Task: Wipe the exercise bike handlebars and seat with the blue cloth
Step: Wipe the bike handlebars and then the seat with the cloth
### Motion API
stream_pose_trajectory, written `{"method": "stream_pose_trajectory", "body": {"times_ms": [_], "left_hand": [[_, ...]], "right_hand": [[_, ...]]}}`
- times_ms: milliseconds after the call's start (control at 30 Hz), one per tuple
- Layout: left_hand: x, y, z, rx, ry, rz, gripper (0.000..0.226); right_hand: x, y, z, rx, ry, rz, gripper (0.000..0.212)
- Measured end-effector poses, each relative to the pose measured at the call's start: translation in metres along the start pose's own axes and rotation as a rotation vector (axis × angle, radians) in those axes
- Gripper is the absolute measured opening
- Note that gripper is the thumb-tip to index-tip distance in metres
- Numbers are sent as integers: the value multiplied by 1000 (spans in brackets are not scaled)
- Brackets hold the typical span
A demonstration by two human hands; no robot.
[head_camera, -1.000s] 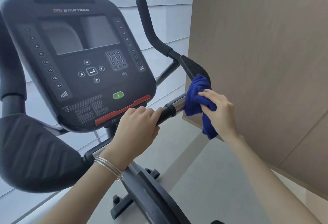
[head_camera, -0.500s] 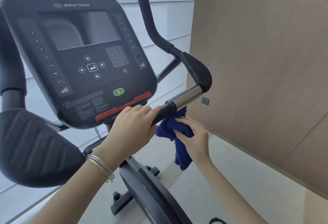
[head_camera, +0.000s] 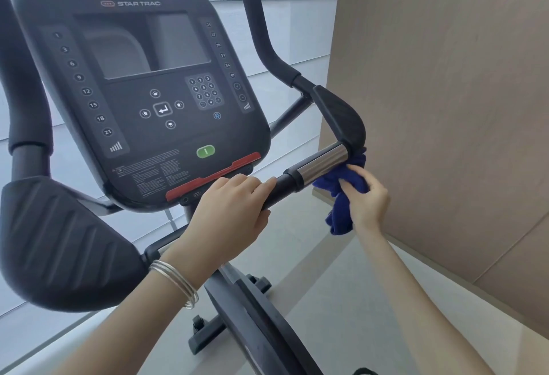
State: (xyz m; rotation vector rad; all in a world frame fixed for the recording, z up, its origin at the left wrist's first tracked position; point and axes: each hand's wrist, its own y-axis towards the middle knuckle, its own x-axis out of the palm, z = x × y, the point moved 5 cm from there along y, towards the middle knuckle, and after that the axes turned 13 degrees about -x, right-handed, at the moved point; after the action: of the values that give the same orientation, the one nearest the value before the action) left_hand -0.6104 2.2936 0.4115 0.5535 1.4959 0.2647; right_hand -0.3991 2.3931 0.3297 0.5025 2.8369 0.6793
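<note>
The exercise bike's right handlebar [head_camera: 323, 163] runs from a black grip through a shiny metal sleeve to a black padded corner. My left hand [head_camera: 228, 214] grips the black part of that bar, just below the console. My right hand [head_camera: 367, 199] holds the bunched blue cloth [head_camera: 338, 193] against the underside of the bar's outer end, below the metal sleeve. Part of the cloth hangs down below my fingers. The left handlebar pad [head_camera: 56, 244] fills the lower left. The seat is out of view.
The black console [head_camera: 142, 83] with screen and keypad stands straight ahead. A tan wall panel [head_camera: 445, 77] lies close on the right, near the bar's end. The bike's frame and foot [head_camera: 237, 309] stand on the pale floor below. A frosted window is behind.
My right hand has carried the cloth from over the bar's outer end down under the bar near my left hand, then back out to the outer end. The left hand has kept its grip.
</note>
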Motion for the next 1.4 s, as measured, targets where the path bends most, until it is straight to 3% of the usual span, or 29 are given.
{"method": "stream_pose_trajectory", "body": {"times_ms": [200, 400, 533, 600, 667, 767, 933, 1033, 1267, 1400], "left_hand": [[0, 3, 1, -1, 28, 6, 38], [-1, 1, -3, 23, 25, -12, 41], [1, 1, -3, 11, 33, -32, 43], [2, 1, -4, 7, 26, -44, 43], [2, 1, -5, 11, 30, -65, 41], [2, -1, -6, 2, 41, -95, 37], [-5, -5, -10, -16, 29, -89, 42], [-8, -9, -15, -50, 17, -83, 39], [-5, -16, -13, -37, 40, -140, 35], [-15, -28, -17, 15, 27, -109, 40]], "right_hand": [[28, -47, -19, -39, 112, -279, 27], [-7, -39, -31, -40, 157, -49, 25], [-24, -14, -70, -200, 87, 31, 27], [-16, 3, -95, -346, -29, -103, 29], [10, 11, -113, -472, -164, -344, 31], [46, 12, -112, -563, -350, -586, 30], [27, 63, -97, -404, -482, -535, 31], [33, 67, -96, -420, -558, -602, 29], [34, 31, -114, -386, -476, -746, 23], [49, 56, -113, -319, -680, -686, 25]]}}
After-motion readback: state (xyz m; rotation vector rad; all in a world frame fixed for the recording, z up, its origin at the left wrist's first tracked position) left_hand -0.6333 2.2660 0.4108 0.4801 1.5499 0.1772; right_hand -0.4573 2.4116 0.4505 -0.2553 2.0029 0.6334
